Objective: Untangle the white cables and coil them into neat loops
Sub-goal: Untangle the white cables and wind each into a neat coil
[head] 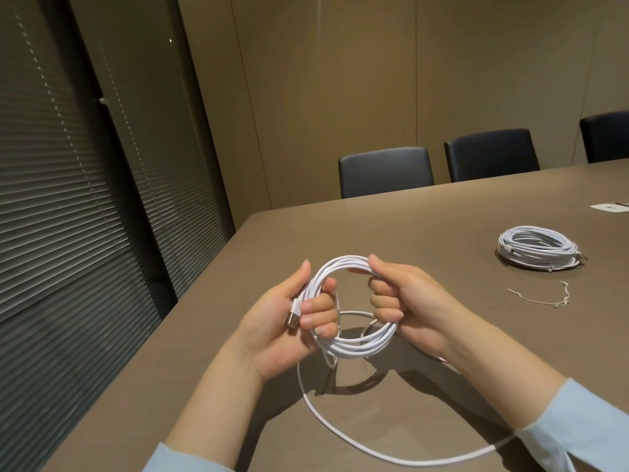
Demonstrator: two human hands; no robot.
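- Head view: left hand and right hand each curl round opposite sides of the white cable coil.
- Judged light, limp, springy; grip across all strands, or loops slip.

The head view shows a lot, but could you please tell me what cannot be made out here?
- Loose tail of the white cable: its far end passes behind the right sleeve.
- Coil under each grip: hidden by left hand and right hand.
- Small white plate: cut by the right edge.
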